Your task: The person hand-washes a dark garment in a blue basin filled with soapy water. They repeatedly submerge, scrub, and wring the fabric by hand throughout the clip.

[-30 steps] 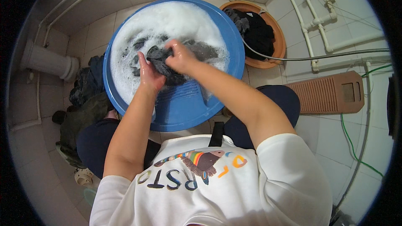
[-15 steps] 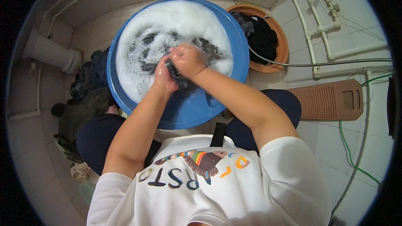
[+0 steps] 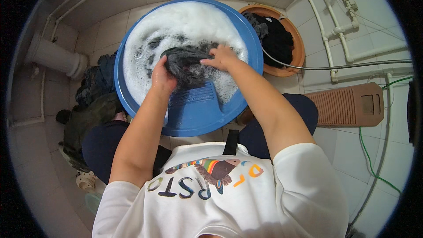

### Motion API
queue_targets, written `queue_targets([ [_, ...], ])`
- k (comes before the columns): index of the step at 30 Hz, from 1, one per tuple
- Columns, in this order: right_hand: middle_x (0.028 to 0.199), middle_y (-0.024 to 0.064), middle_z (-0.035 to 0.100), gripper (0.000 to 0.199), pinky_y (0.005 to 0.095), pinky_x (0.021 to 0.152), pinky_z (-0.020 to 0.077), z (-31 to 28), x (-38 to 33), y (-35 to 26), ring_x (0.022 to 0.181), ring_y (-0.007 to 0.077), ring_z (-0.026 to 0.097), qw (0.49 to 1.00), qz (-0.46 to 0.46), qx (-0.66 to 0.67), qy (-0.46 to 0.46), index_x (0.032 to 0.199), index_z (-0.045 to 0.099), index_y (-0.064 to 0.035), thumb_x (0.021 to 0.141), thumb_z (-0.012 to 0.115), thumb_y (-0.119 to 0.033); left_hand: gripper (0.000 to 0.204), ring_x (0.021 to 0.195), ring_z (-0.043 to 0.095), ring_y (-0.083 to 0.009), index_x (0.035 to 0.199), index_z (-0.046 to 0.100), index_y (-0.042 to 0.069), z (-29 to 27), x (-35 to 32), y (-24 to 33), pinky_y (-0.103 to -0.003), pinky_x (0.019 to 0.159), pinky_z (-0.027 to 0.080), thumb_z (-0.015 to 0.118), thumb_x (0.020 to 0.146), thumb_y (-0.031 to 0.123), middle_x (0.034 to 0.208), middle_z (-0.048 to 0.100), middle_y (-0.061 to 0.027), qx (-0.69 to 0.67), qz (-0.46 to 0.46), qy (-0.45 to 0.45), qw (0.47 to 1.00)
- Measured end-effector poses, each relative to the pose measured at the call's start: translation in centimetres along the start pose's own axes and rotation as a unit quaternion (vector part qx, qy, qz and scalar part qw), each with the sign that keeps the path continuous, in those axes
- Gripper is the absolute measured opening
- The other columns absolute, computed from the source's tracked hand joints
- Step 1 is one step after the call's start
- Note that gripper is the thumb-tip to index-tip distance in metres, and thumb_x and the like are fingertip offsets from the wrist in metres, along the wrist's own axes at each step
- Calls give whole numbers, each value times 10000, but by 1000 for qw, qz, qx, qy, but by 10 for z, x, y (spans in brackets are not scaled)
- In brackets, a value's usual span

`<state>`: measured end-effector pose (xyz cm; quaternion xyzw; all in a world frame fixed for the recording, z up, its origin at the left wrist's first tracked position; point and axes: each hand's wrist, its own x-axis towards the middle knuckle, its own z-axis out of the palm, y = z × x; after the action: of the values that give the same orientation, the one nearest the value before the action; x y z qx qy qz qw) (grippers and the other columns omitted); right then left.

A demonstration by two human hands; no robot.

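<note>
A wet dark grey garment (image 3: 187, 60) stretches between my hands over a big blue basin (image 3: 254, 61) full of white suds (image 3: 189, 17). My left hand (image 3: 163, 78) grips its left side, thumb on top. Its right end is pinched in the fingers of my right hand (image 3: 221, 58). Below the cloth, the ridged blue washboard part (image 3: 196, 97) of the basin shows at the near side. More dark cloth (image 3: 155, 42) pokes through the foam, partly hidden. What kind of garment I hold cannot be made out.
An orange-brown basin (image 3: 297, 39) with dark clothes (image 3: 277, 39) stands at the far right. A brown washboard (image 3: 343, 105) lies right of my knee, near a green hose (image 3: 370, 163). A grey hose (image 3: 317, 68) crosses above. Dark clothes (image 3: 94, 97) are heaped on the left by a white pipe (image 3: 55, 57).
My hands have moved apart from being pressed together, spreading the dark garment between them. My right hand has shifted right, and the basin's ridged part has come into sight.
</note>
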<state>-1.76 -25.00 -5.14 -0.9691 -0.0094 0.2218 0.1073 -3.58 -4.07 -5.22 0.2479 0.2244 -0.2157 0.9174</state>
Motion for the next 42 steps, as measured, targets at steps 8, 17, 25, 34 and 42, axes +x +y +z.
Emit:
queue_targets([
  [8,1000,169,519,436,396,791,446,-2,-4,-34,936,328,526,950,-107,213,200,950,575,-38,632,598,-335,255,970,536,-256,1080,508,124,-8,5,-10,-412,843,443,455,878,270,1033,561,-109,35,29,34,998],
  [17,860,116,579,323,394,688,465,12,-83,-129,772,308,574,824,-436,215,292,872,531,-112,607,608,-280,370,955,528,-207,1103,492,77,-18,-23,-9,-371,859,418,417,871,355,1036,554,-88,190,121,-203,953],
  [25,776,137,609,205,381,619,474,8,-54,-103,705,326,583,896,-177,255,317,718,606,-82,688,589,-284,274,892,528,-196,994,531,104,-23,3,-33,-322,740,453,469,850,329,941,552,-74,128,-4,39,991],
  [34,749,169,595,199,393,621,474,7,-41,-80,698,345,578,892,-116,316,301,700,613,-82,708,539,-267,222,795,556,-229,893,539,59,34,-33,-39,-394,718,457,450,832,254,871,573,-89,136,16,91,986],
  [42,719,136,591,186,416,610,464,13,-63,-106,674,345,564,863,-261,317,294,672,586,-95,698,539,-274,449,910,561,-242,1066,507,72,-27,10,-32,-411,813,441,351,880,450,1038,558,-112,77,-25,-16,997],
])
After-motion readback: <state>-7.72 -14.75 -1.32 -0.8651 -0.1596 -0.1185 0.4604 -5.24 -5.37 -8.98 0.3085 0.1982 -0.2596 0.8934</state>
